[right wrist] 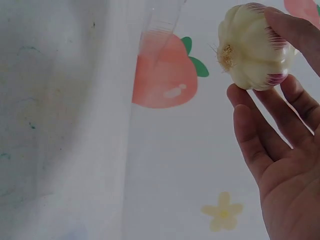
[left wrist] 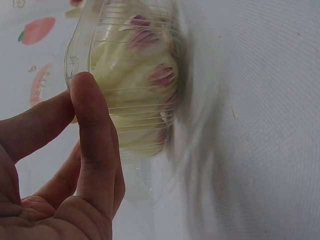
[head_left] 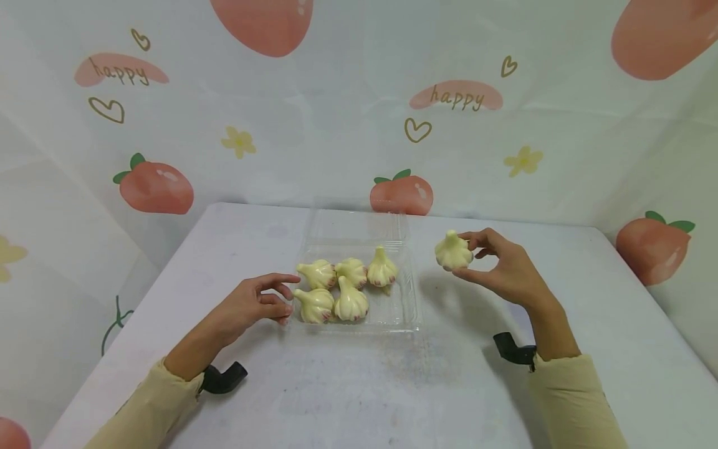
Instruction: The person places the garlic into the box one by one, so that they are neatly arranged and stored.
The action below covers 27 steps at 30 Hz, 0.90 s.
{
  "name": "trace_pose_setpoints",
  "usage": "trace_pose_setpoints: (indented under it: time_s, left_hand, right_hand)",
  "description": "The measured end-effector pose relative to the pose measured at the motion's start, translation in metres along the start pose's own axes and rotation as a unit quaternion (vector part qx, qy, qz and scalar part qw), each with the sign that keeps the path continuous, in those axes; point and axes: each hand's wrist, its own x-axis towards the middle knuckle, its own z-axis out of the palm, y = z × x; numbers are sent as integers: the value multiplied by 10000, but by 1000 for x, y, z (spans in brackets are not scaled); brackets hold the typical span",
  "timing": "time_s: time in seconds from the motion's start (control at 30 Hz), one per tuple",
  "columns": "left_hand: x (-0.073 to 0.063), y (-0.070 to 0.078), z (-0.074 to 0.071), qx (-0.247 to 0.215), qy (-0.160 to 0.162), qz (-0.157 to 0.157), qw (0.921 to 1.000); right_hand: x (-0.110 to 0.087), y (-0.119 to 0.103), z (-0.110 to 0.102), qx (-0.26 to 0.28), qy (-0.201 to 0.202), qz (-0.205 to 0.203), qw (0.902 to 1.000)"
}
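Observation:
A clear plastic clamshell box [head_left: 401, 312] with its lid raised at the back holds several garlic bulbs [head_left: 351, 304], pale with purple streaks near their bases. My left hand [head_left: 247, 305] is at the box's left side, pinching its rim [left wrist: 75, 62] between thumb and fingers. To the right of the box, my right hand [head_left: 507, 268] holds one garlic bulb [head_left: 453, 251] above the table between thumb and fingertips. In the right wrist view that bulb [right wrist: 252, 47] shows its root end facing left, with the palm turned toward the camera.
The box stands on a white table [head_left: 348, 393]. Behind it hangs a white cloth [head_left: 331, 125] printed with peaches, hearts and flowers. A black wrist mount [head_left: 224, 378] is on the left arm, another mount [head_left: 513, 349] on the right. A green string [head_left: 118, 321] shows at far left.

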Motion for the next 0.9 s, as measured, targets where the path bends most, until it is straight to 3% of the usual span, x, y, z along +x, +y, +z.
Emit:
trace_pose_setpoints:
  time_s: [0.4, 0.9]
  left_hand:
    - [-1, 0, 0, 3, 16, -21, 10000]
    - [-1, 1, 0, 11, 8, 1, 10000]
  right_hand:
    - [-2, -8, -6, -42, 165, 314, 9994]
    - [0, -10, -2, 10, 230, 16, 9997]
